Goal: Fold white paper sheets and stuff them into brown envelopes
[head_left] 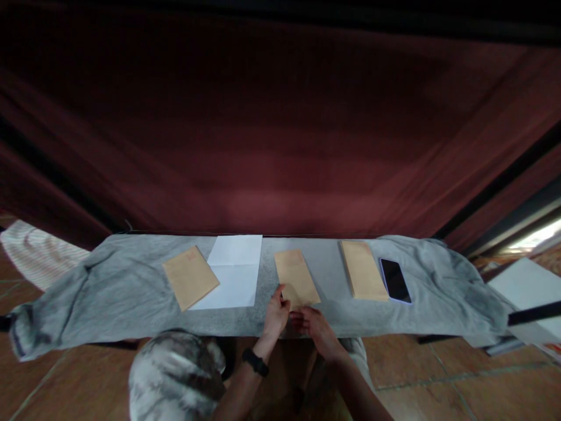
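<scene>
A brown paper envelope [297,275] lies in front of me on the grey cloth, its lower end at the table's near edge. My left hand [276,313], with a black band on the wrist, grips the envelope's lower left corner between thumb and index finger. At the bottom edge, my right hand [314,327] has its fingers bent together around the paper. The fingers partly hide that lower end. To the right lies a stack of similar envelopes [363,270]. On the left, another brown envelope [190,277] overlaps a creased white sheet [236,272].
A dark-screened phone [395,280] rests right of the envelope stack. Grey cloth [118,286] covers the narrow table. A dark red panel [280,146] rises behind it. White objects [528,286] stand at the far right, and striped fabric [39,251] hangs at the left.
</scene>
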Demonstrator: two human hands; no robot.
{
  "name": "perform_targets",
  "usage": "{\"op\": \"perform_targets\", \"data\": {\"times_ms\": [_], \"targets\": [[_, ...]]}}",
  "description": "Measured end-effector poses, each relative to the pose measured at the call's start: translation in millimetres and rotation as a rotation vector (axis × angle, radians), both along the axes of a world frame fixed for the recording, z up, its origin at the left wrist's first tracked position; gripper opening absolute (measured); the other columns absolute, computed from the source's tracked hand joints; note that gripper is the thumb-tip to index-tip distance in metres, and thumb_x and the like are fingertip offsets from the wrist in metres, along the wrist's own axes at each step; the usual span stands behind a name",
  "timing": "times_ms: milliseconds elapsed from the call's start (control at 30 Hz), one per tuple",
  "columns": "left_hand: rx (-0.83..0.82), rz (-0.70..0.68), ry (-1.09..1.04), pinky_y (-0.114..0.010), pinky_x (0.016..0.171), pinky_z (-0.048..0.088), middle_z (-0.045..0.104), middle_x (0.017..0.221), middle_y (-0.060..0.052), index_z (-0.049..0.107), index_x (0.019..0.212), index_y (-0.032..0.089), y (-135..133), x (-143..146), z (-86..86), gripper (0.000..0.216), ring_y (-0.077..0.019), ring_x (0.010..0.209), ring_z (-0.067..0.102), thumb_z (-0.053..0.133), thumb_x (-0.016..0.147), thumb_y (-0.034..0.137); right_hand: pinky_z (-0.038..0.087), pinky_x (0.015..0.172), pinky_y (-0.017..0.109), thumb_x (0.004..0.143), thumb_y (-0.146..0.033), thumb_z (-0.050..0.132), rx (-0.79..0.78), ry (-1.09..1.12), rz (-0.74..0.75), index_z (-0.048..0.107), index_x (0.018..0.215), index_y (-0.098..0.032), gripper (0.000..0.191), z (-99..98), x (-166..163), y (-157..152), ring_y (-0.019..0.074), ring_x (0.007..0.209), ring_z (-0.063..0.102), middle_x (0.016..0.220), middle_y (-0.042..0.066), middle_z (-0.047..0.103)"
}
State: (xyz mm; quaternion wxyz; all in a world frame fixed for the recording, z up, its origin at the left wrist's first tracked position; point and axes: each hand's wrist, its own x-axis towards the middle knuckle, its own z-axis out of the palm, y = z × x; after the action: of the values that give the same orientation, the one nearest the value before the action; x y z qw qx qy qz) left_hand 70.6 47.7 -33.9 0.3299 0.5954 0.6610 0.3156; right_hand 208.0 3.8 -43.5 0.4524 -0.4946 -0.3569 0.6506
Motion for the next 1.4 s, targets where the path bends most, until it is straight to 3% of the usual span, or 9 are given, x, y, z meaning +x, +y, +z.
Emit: {"op": "perform_targets", "data": {"times_ms": [100, 200, 267, 400, 500, 700, 1000, 1167, 1400], "targets": [[0.045, -0.053, 0.136, -0.031, 0.078, 0.059, 0.075, 0.092, -0.006, 0.06, 0.128, 0.013, -1.3, -8.6, 3.7, 0.049, -0.0184, 0.082, 0.073, 0.048, 0.082, 0.004, 0.061, 0.065, 0.038, 0.095, -0.055, 0.047, 0.116, -0.284, 0.056, 0.072, 0.098, -0.018, 0.045, -2.3, 11.7, -3.3, 0.0227, 0.068, 0.072, 0.085, 0.009, 0.076], [0.106, -0.057, 0.214, -0.035, 0.087, 0.058, 0.074, 0.106, -0.009, 0.062, 0.126, 0.016, -8.5, -11.5, 4.7, 0.046, -0.0217, 0.096, 0.072, 0.048, 0.084, 0.006, 0.059, 0.09, 0.042, 0.103, -0.042, 0.037, 0.548, -0.761, 0.01, 0.071, 0.116, -0.022, 0.041, -4.2, 24.5, -5.1, 0.0234, 0.099, 0.072, 0.107, 0.01, 0.076], [0.149, -0.052, 0.281, -0.039, 0.093, 0.056, 0.072, 0.114, -0.011, 0.061, 0.128, 0.017, -14.1, -10.1, 4.5, 0.045, -0.0241, 0.102, 0.07, 0.047, 0.086, 0.008, 0.048, 0.109, 0.043, 0.103, -0.033, 0.038, 0.799, -1.079, 0.067, 0.061, 0.135, -0.025, 0.04, -5.6, 32.0, -6.9, 0.0217, 0.125, 0.061, 0.132, 0.008, 0.067], [0.242, -0.078, 0.389, -0.049, 0.111, 0.044, 0.06, 0.138, -0.013, 0.055, 0.138, 0.021, -13.0, 0.2, 1.7, 0.046, -0.0293, 0.131, 0.054, 0.045, 0.093, 0.018, 0.034, 0.12, 0.046, 0.102, -0.03, 0.044, 0.989, -1.401, 0.199, 0.042, 0.153, -0.021, 0.052, -10.2, 38.2, -11.7, 0.0223, 0.141, 0.046, 0.153, 0.009, 0.049], [0.299, -0.228, 0.489, -0.049, 0.12, 0.033, 0.047, 0.154, -0.012, 0.049, 0.144, 0.019, 5.1, 11.7, -3.9, 0.048, -0.0278, 0.147, 0.037, 0.044, 0.097, 0.025, 0.034, 0.119, 0.048, 0.102, -0.032, 0.044, 1.005, -1.414, 0.192, 0.04, 0.153, -0.018, 0.053, -13.9, 35.8, -13.2, 0.0245, 0.14, 0.048, 0.152, 0.012, 0.051], [0.316, -0.418, 0.649, -0.048, 0.125, 0.021, 0.035, 0.162, -0.011, 0.034, 0.154, 0.015, 61.0, 24.6, -9.5, 0.057, -0.024, 0.152, 0.025, 0.037, 0.1, 0.033, 0.034, 0.119, 0.046, 0.103, -0.034, 0.045, 0.989, -1.418, 0.192, 0.039, 0.154, -0.019, 0.053, -10.9, 33.9, -12.1, 0.0236, 0.14, 0.048, 0.152, 0.01, 0.051], [0.313, -0.465, 0.686, -0.045, 0.125, 0.016, 0.036, 0.161, -0.01, 0.038, 0.153, 0.015, 123.4, 32.2, -1.6, 0.057, -0.0227, 0.151, 0.028, 0.033, 0.101, 0.037, 0.03, 0.122, 0.043, 0.104, -0.032, 0.045, 0.968, -1.436, 0.193, 0.03, 0.158, -0.022, 0.058, -3.6, 33.2, -13.3, 0.0217, 0.143, 0.044, 0.155, 0.007, 0.047], [0.337, -0.453, 0.71, -0.05, 0.125, 0.014, 0.038, 0.161, -0.007, 0.039, 0.154, 0.02, 132.7, 32.6, -3.9, 0.056, -0.024, 0.152, 0.025, 0.032, 0.102, 0.039, 0.03, 0.122, 0.042, 0.104, -0.029, 0.045, 0.982, -1.441, 0.192, 0.031, 0.158, -0.021, 0.056, -3.6, 33.8, -13.3, 0.0211, 0.143, 0.043, 0.156, 0.007, 0.045], [0.418, -0.599, 0.717, -0.043, 0.126, 0.017, 0.037, 0.161, -0.009, 0.036, 0.154, 0.015, 110.1, 21.7, -9.7, 0.059, -0.0207, 0.151, 0.028, 0.026, 0.104, 0.044, 0.032, 0.121, 0.044, 0.102, -0.031, 0.048, 0.967, -1.365, 0.175, 0.037, 0.155, -0.021, 0.054, -5.7, 34.2, -11.8, 0.0222, 0.141, 0.046, 0.15, 0.008, 0.053]]}}
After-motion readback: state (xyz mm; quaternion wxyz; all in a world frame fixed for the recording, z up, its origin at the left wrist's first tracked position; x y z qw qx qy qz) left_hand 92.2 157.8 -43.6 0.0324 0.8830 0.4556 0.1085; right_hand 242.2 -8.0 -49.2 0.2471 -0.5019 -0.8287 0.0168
